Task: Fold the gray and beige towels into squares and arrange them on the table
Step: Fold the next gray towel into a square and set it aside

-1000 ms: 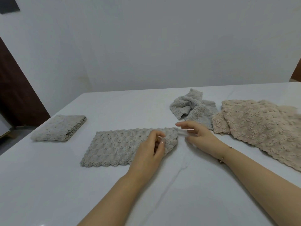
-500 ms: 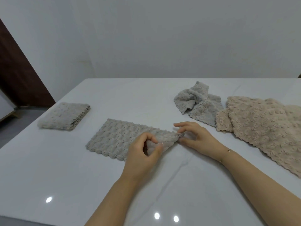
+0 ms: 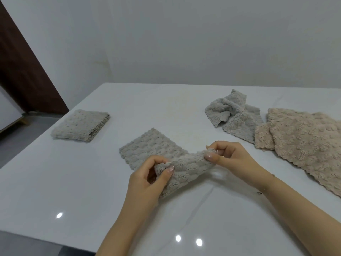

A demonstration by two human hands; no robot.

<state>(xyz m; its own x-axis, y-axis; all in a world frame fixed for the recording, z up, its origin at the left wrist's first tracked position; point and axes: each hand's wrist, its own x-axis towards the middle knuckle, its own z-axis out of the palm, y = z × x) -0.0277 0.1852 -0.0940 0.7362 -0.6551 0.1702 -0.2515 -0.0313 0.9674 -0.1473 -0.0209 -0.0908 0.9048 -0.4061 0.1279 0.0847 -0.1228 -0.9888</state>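
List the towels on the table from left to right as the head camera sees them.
Folded gray towel → half-folded gray towel gripped by left hand and right hand → crumpled gray towel → beige towels at the right edge.

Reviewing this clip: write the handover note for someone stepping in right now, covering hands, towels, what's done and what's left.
Left hand pinches the near corner of the half-folded gray towel; right hand pinches its other raised corner, so that end is lifted off the table.
Done: one folded towel at far left.
Left: finish this fold into a square, then fold the crumpled gray towel and the beige towels on the right, and arrange all.
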